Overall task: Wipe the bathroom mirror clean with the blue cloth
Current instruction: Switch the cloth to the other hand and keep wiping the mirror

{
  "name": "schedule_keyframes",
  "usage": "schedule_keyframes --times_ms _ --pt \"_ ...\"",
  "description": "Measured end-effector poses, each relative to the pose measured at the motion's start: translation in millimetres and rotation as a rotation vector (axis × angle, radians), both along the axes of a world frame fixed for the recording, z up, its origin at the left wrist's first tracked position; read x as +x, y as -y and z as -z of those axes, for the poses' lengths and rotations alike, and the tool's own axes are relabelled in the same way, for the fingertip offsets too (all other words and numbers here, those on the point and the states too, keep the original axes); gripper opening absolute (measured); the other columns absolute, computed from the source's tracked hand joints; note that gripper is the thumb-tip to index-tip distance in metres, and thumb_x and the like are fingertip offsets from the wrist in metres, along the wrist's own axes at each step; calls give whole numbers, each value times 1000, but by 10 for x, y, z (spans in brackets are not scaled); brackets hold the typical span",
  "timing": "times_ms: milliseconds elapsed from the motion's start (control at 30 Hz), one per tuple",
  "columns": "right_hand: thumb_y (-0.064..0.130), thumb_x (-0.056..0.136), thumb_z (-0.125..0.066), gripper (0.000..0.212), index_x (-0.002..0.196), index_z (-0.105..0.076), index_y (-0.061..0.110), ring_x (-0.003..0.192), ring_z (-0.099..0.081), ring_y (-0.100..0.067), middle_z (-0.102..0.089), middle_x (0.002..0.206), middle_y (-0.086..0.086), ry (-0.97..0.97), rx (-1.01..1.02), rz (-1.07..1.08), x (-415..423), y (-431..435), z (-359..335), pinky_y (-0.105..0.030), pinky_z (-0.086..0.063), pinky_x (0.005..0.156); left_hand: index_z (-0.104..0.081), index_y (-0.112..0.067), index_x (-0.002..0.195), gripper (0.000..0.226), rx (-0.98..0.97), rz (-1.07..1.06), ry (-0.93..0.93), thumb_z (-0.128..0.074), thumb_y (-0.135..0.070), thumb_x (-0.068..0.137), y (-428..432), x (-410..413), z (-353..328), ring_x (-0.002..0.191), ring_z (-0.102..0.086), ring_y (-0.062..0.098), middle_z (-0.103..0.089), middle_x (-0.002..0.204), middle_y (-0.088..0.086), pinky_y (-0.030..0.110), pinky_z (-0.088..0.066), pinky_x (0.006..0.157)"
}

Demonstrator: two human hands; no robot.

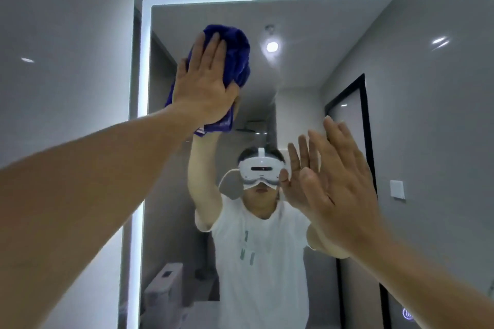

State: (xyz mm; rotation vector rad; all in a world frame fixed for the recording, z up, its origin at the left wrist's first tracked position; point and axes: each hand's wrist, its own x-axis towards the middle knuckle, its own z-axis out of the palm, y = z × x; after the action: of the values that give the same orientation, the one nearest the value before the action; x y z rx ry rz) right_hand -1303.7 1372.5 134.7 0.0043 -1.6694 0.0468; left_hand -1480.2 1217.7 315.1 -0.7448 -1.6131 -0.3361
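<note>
The bathroom mirror [315,88] fills most of the view, edged by a lit white strip. A crumpled blue cloth [235,59] lies against the glass near its upper left corner. My left hand [204,80] presses flat on the cloth with straight fingers, arm stretched up from the lower left. My right hand [339,184] is held up, fingers straight, palm toward the glass at the mirror's middle; its fingertips appear to touch or nearly touch the surface.
The lit frame strip [145,61] runs down the mirror's left edge, with plain grey wall [66,48] beyond it. The glass reflects a person in a white shirt with a headset, a toilet, a dark door frame and ceiling lights.
</note>
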Motion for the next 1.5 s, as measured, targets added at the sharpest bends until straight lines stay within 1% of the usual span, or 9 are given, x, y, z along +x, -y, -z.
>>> schedule_keyframes --times_ms 133,367,467,633,800,867,967,1133,1500 --pt "41 93 -27 61 149 -34 19 149 -4 -9 -16 161 4 -1 -33 33 81 -177 9 -42 -12 121 -5 -17 157 73 139 63 67 -23 -48 93 -326 239 -148 152 4 25 -3 166 2 52 -8 120" --pt "41 92 -27 63 148 -37 14 148 -4 -6 -18 160 3 -11 -75 30 126 -249 52 -32 -8 120 -1 -21 157 73 -408 -80 -319 -26 -50 95 -435 338 684 152 8 21 5 165 -3 52 -10 122" --pt "40 91 -29 62 148 -36 15 148 -3 -5 -18 160 4 -29 -107 -9 190 -269 80 -34 -9 119 -15 -20 157 72 -473 -6 -362 -40 -47 96 -161 136 1171 153 -4 24 -12 165 0 53 -16 120" --pt "43 90 -27 64 148 -36 16 148 -2 -4 -17 161 3 -3 -148 -19 228 -225 112 -30 -6 120 -21 -22 157 63 -643 15 -447 -36 -43 99 229 -254 2334 152 -14 25 -15 165 -1 51 -10 122" --pt "45 92 -26 64 150 -32 19 148 1 -4 -13 162 4 37 -119 -7 244 -134 166 -38 -7 120 -18 -21 157 59 -738 66 -492 -30 -42 103 336 -314 2142 152 -13 24 -12 165 -1 48 -6 123" --pt "43 93 -28 62 149 -32 19 148 1 -6 -14 162 3 33 -100 -10 254 -135 168 -42 -10 120 -16 -21 157 60 -676 62 -488 -31 -42 103 328 -303 1833 152 -13 25 -13 165 0 49 -11 122" --pt "41 92 -31 61 149 -33 18 149 -1 -8 -15 162 2 26 -109 -6 223 -104 196 -44 -11 120 -13 -21 157 61 -360 55 -317 -29 -44 103 197 -194 1542 152 -13 24 -16 164 0 52 -21 119" --pt "37 93 -30 62 150 -30 14 150 -1 -14 -13 162 -3 135 -112 56 40 29 445 -40 -6 122 -16 -17 156 62 8 91 -79 -34 -40 101 -162 44 2014 152 -11 25 -18 164 2 53 -21 119" --pt "30 96 -38 59 152 -28 13 150 -4 -17 -16 162 -3 218 -142 36 -113 228 1076 -38 -8 122 -14 -15 157 78 -252 132 -183 -52 -37 93 -113 -75 3742 152 -10 28 -5 166 1 54 -10 121"
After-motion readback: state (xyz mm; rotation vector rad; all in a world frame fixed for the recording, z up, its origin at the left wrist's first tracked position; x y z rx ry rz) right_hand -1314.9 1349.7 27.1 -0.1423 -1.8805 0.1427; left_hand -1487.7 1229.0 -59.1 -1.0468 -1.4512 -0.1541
